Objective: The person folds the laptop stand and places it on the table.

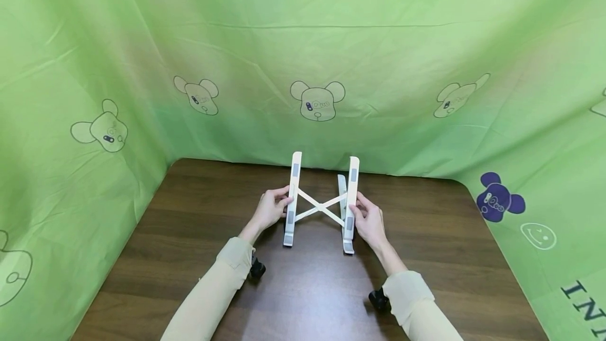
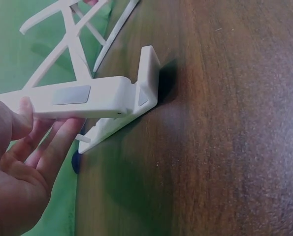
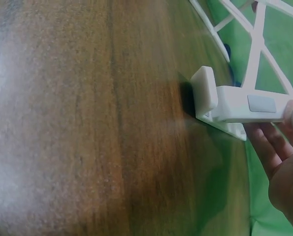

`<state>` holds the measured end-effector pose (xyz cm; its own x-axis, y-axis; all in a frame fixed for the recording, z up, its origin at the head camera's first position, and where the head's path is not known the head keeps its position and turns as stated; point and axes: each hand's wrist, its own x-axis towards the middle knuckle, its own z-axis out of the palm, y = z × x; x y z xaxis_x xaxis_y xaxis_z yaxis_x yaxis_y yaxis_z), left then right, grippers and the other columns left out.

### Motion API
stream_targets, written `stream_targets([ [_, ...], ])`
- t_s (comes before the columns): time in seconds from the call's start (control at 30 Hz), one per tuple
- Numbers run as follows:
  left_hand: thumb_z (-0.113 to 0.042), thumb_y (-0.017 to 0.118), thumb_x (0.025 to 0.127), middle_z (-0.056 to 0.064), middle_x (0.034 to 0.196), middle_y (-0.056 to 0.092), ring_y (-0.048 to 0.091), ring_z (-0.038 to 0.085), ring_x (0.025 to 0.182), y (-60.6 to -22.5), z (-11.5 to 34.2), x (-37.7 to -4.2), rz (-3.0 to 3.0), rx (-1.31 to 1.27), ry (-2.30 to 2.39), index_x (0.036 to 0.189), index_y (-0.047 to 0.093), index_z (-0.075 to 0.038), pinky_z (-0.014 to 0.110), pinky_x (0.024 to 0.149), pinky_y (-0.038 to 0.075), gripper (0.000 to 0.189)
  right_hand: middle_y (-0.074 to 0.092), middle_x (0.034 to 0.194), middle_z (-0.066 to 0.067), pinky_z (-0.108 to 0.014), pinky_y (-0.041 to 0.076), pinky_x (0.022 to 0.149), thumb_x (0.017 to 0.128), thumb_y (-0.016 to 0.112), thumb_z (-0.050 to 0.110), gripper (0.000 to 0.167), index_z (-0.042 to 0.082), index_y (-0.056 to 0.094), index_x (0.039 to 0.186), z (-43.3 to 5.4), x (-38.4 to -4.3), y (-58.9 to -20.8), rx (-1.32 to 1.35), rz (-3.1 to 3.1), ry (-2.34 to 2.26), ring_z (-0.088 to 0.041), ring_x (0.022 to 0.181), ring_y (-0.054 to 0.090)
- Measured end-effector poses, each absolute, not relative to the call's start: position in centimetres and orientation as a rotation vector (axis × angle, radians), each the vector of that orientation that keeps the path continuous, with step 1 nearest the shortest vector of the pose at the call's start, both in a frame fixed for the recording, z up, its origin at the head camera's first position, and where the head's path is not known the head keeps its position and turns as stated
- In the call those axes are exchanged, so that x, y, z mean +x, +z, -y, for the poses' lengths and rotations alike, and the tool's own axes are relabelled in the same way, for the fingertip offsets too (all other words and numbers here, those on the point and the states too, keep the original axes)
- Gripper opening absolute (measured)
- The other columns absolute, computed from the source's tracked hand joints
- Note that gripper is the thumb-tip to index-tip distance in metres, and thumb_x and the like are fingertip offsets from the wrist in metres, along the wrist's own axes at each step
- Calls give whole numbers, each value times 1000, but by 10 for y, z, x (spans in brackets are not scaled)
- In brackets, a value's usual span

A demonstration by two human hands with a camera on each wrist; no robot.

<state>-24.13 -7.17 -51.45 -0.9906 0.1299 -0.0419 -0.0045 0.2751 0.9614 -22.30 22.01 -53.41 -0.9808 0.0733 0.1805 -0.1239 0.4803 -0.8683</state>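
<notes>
A white folding laptop stand (image 1: 321, 207) stands spread on the wooden table, its two long arms joined by X-shaped cross bars. Grey pads (image 2: 71, 95) line the tops of the arms, and an upturned lip ends each one at the near side. My left hand (image 1: 272, 207) grips the left arm from outside, thumb on top and fingers beneath, as the left wrist view shows. On the other side my right hand (image 1: 370, 222) pinches the right arm the same way. In the right wrist view the right hand (image 3: 286, 157) is partly cut off by the frame edge.
The brown wooden table (image 1: 189, 257) reaches back to a green cloth backdrop (image 1: 388, 41) printed with bear heads. That cloth also hangs along the left and right sides. Black wrist cameras (image 1: 380, 300) sit under both sleeves.
</notes>
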Motion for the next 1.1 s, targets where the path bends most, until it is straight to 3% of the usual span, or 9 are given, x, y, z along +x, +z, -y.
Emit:
stream_targets([
  [0.2,1,66,107,30,113,79,78,24,83,-514,70,-241,-2411,146,1824,152,61,2,38,74,71,46,74,113,-37,-2,52,72,106,63,-6,48,-13,54,153,-223,-222,-533,58,2542,1504,-51,98,80],
  [0.4,1,66,107,29,112,79,77,22,81,-513,68,-242,-2396,164,1830,153,60,2,39,74,71,46,73,116,-37,-5,53,70,107,61,-4,49,-12,52,155,-225,-221,-532,43,2546,1499,-52,94,80],
  [0.57,1,65,108,30,115,78,77,21,81,-514,68,-243,-2385,173,1823,154,58,2,38,73,71,47,72,115,-36,-5,52,68,106,61,-6,49,-12,54,154,-223,-220,-536,15,2504,1505,-40,83,81],
  [0.77,2,65,107,32,116,78,79,25,83,-515,71,-245,-2413,188,1825,154,58,4,38,73,71,47,72,115,-35,-5,51,65,106,62,-5,47,-8,58,153,-218,-222,-538,9,2467,1530,5,73,69],
  [0.83,2,65,107,32,116,78,79,25,84,-516,72,-245,-2418,188,1826,154,57,4,37,72,71,48,72,116,-35,-5,50,65,107,62,-5,47,-8,57,154,-217,-222,-537,5,2473,1541,14,72,63],
  [1.03,1,65,108,31,115,78,78,23,82,-518,73,-243,-2408,170,1821,155,57,3,36,72,71,48,73,117,-33,-9,51,63,107,61,-5,48,-8,56,154,-215,-221,-537,8,2497,1524,-5,75,74],
  [1.1,2,64,108,31,115,77,78,23,81,-518,74,-243,-2406,169,1823,155,57,3,37,72,71,48,73,116,-32,-10,51,63,107,61,-5,47,-8,57,154,-214,-221,-538,12,2495,1521,-3,75,73],
])
